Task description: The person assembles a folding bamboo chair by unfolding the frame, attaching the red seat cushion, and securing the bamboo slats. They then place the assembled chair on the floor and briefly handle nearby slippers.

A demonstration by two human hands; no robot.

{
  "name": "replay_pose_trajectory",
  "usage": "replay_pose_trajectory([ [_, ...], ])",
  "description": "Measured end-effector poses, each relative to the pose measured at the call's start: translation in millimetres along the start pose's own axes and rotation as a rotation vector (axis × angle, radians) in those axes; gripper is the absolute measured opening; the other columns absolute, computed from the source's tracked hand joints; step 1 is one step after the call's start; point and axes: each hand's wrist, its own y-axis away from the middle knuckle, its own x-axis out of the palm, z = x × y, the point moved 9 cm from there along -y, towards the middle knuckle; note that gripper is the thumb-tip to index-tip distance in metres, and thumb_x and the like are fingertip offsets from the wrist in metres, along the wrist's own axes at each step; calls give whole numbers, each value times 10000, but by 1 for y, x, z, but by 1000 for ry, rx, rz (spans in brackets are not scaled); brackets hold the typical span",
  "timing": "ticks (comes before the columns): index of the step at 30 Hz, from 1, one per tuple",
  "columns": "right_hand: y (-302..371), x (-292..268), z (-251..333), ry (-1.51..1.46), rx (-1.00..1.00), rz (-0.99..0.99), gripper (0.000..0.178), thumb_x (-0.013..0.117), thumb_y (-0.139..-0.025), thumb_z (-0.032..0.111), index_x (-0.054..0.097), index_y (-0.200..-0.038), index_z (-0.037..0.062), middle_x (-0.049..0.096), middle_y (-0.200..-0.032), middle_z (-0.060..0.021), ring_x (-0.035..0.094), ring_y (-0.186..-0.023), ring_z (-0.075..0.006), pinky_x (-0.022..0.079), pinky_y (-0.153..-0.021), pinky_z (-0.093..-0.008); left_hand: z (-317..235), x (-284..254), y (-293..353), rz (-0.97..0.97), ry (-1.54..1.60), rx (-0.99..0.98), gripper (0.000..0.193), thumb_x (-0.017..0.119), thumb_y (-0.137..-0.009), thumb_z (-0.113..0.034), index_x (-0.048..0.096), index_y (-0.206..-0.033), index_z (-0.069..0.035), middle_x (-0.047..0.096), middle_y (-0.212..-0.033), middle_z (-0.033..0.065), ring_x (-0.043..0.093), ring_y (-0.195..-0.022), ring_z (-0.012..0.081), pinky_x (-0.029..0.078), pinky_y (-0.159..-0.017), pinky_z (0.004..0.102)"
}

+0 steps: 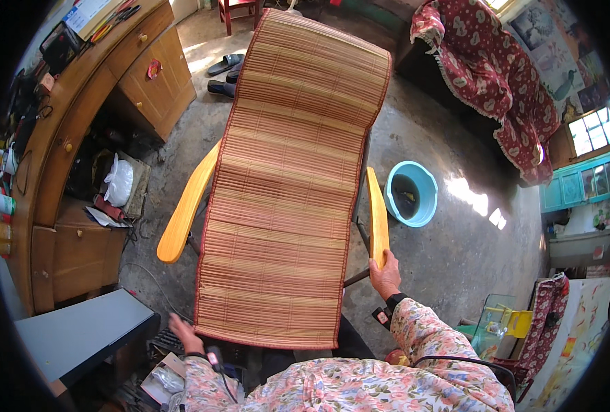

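A reclining chair stands in front of me, covered by a long bamboo mat [284, 199] with reddish-brown and tan stripes and a dark red edging. It has two curved, yellow wooden armrests, a left armrest [188, 206] and a right armrest [378, 223]. My right hand [386, 276] grips the near end of the right armrest, its thumb and fingers on either side of the wood. Beside the mat's near left corner, my left hand [185, 335] is held with fingers apart and nothing in it. Both wrists wear dark straps.
A light blue basin [411, 193] with dark water sits on the concrete floor, right of the chair. Along the left runs a wooden desk [78, 137]; a grey-topped low cabinet [85, 336] is nearer. Dark slippers [224, 65] lie behind. A red patterned cloth [476, 75] drapes furniture at far right.
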Motion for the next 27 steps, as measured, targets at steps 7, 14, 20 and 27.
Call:
replay_pose_trajectory([
  [7,-5,-1,-22,-208,-16,-121,478,618,-729,320,494,-1121,75,537,-1063,-143,539,-968,-297,436,-815,-372,-126,164,-11,587,254,-39,708,487,-789,-567,331,-1267,-68,368,-1278,126,367,-1158,293,263,-971,449],
  [14,-8,26,-68,-836,204,-125,335,588,-798,120,474,-1080,-22,579,-955,-121,561,-880,-176,450,-779,-287,-133,212,-8,514,414,-169,478,614,-772,-431,498,-1071,-77,516,-1044,81,498,-941,231,470,-746,386],
  [20,-16,22,-62,-925,222,-82,262,567,-810,88,482,-1035,-18,581,-912,-90,564,-822,-139,454,-741,-259,-150,218,6,504,376,-133,403,593,-802,-392,514,-1045,-80,554,-987,55,540,-891,201,494,-699,347],
  [27,-40,-7,-35,-883,141,-94,224,560,-805,66,508,-1003,-26,581,-914,-88,560,-831,-133,446,-755,-260,-182,250,2,589,318,-27,362,570,-820,-374,531,-1016,-72,585,-963,56,569,-855,194,495,-685,330],
])
